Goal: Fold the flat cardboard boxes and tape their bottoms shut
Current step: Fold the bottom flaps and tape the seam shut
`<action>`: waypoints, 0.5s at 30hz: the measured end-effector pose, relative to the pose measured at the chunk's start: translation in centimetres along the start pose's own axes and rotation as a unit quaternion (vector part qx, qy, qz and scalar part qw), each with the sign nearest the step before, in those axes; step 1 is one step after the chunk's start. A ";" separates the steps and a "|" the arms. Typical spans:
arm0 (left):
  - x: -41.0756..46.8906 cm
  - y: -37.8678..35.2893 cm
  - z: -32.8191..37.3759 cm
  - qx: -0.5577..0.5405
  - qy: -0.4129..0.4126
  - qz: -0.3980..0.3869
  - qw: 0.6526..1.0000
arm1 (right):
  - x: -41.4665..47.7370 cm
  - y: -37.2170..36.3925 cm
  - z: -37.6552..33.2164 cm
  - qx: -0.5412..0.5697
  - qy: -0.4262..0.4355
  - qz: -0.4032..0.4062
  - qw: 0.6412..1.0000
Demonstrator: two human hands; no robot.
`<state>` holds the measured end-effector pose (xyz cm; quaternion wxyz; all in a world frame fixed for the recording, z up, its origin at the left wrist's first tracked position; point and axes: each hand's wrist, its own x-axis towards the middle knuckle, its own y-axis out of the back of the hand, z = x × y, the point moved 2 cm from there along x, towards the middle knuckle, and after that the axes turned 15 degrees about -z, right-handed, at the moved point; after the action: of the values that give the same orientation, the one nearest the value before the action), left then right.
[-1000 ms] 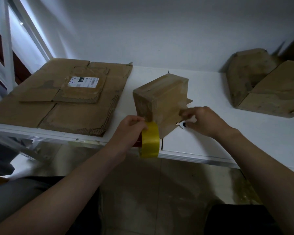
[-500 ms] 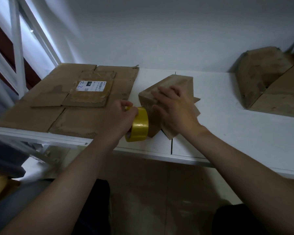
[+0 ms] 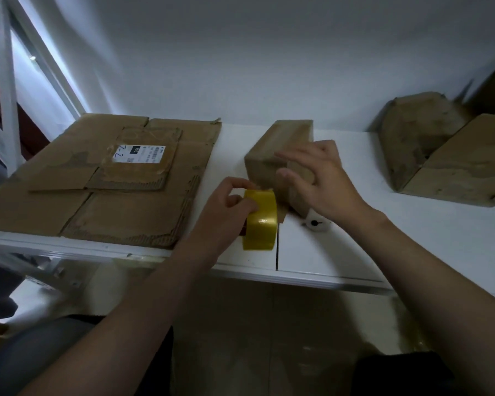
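Note:
A small folded cardboard box (image 3: pixel 280 144) lies tilted on the white table (image 3: pixel 412 247) in the middle. My left hand (image 3: pixel 226 204) grips a yellow roll of tape (image 3: pixel 262 224) right at the box's near left corner. My right hand (image 3: pixel 323 178) hovers over the box's near side with fingers spread and loosely bent, gripping nothing. A small white object with a black mark (image 3: pixel 315 224) lies on the table just below my right hand.
A stack of flat cardboard boxes (image 3: pixel 103 195) with a white label covers the table's left part. Two folded boxes (image 3: pixel 446 155) lean together at the far right. The table's front edge runs just under the tape roll; a white window frame stands at left.
My right hand has lifted off the box's top and drawn back to its near side, fingers spread. The small white object is uncovered on the table. The tape roll stays at the box's corner.

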<state>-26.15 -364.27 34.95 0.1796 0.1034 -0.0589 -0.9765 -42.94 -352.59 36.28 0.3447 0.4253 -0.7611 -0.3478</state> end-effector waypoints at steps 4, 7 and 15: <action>-0.4 -1.5 0.6 0.001 -0.037 -0.027 0.999 | -0.6 1.0 -1.0 0.101 -0.027 -0.185 0.977; -0.4 -2.1 1.0 -0.005 -0.040 -0.027 0.999 | -1.4 1.2 -1.0 0.218 -0.065 -0.161 0.960; -0.4 -3.1 2.1 0.005 -0.066 -0.010 0.998 | -2.2 1.0 -1.1 0.198 -0.100 -0.082 0.972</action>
<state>-27.28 -361.03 36.63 0.1650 0.0398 -0.0749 -0.9826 -41.58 -350.51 37.12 0.1456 0.5088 -0.8083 -0.2579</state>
